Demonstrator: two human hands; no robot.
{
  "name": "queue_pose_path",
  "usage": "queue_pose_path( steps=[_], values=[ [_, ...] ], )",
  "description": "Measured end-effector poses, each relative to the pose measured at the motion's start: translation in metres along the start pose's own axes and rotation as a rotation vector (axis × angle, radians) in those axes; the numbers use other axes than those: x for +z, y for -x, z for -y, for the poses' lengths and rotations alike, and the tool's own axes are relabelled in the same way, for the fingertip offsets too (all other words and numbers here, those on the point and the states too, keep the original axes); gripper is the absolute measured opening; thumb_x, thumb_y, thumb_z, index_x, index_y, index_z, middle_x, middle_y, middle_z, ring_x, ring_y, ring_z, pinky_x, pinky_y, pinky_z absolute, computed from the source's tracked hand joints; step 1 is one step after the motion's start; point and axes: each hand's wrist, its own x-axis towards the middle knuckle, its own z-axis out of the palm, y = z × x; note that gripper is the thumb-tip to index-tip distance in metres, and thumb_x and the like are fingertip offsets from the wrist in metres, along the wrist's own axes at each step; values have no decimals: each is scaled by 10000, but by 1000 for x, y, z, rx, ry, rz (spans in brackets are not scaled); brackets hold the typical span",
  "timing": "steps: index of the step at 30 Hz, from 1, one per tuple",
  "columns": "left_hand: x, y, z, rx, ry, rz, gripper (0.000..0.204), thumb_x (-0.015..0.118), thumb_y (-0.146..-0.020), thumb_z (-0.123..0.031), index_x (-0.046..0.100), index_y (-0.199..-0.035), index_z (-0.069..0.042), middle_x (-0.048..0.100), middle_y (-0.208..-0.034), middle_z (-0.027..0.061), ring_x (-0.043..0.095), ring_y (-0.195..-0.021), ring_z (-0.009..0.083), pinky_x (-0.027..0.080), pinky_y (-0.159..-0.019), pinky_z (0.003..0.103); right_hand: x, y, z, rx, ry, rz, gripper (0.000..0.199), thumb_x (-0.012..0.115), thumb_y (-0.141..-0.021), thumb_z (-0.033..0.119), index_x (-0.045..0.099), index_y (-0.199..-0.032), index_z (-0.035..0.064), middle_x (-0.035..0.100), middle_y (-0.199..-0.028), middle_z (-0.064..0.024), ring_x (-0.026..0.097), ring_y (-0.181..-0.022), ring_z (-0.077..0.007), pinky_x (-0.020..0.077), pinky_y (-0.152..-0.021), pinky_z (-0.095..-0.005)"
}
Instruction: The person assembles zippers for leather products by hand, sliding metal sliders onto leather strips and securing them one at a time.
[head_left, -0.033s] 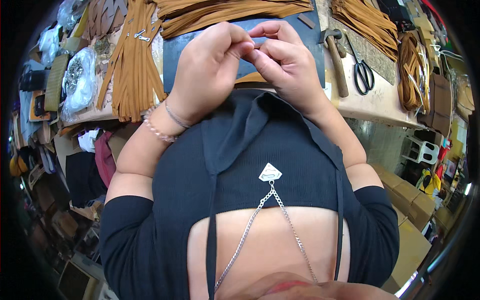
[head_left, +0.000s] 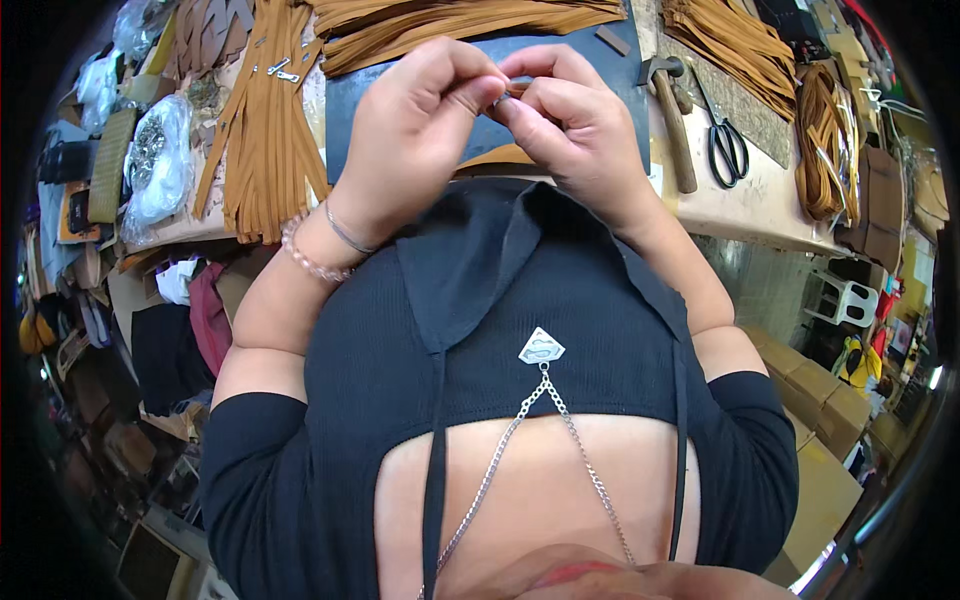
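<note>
My left hand (head_left: 415, 135) and my right hand (head_left: 580, 125) meet fingertip to fingertip above a dark board (head_left: 345, 120). Pinched between the left thumb and index finger is a small grey metal piece (head_left: 503, 98), mostly hidden; its kind is hard to make out. A bit of brown zipper tape (head_left: 518, 88) shows at the right fingertips, which are closed on it. Below the hands a brown strip (head_left: 500, 156) lies along the board's near edge. More brown zipper tapes (head_left: 460, 30) lie bundled across the board's far side.
To the left hang long brown tapes (head_left: 265, 150) with small metal zipper pulls (head_left: 283, 70) on them. A clear plastic bag (head_left: 160, 165) sits farther left. On the right are a hammer (head_left: 675, 135), black-handled scissors (head_left: 727, 155) and a coiled tape bundle (head_left: 822, 150).
My left hand has shifted slightly, and its fingertips have turned. The grey piece and the brown bit between the fingers now show more clearly. The things on the table stay put.
</note>
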Motion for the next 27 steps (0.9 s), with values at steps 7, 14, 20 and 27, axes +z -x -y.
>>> queue_pose_path(
  steps=[7,14,20,27],
  values=[
    [-12,2,9,-271,673,145,102,572,-995,-119,618,-1039,-39,630,-928,1,554,-808,61,461,-732,203,-11,-3,15,29,-46,154,245,692,-877,139,587,-706,-1,606,-897,-94,583,-794,-169,459,-704,-281],
    [-14,6,-6,-378,894,251,157,576,-1004,-195,626,-1051,-54,632,-932,-7,550,-805,57,449,-725,201,-10,1,9,267,-981,182,101,610,-957,114,623,-938,16,606,-975,-54,577,-921,-134,461,-819,-253],
    [-11,7,-5,-271,618,121,190,564,-1012,-210,650,-1092,-61,638,-941,-13,556,-825,57,462,-750,210,-16,0,20,331,-562,187,149,642,-939,86,607,-1064,11,637,-1034,-40,606,-991,-105,493,-902,-266],
    [-10,8,-11,-221,524,40,175,615,-980,-158,640,-1103,-36,655,-1016,15,603,-948,78,495,-842,237,-13,2,15,269,-432,83,160,673,-931,105,622,-1040,0,643,-957,-27,608,-902,-75,500,-822,-224]
  ],
)
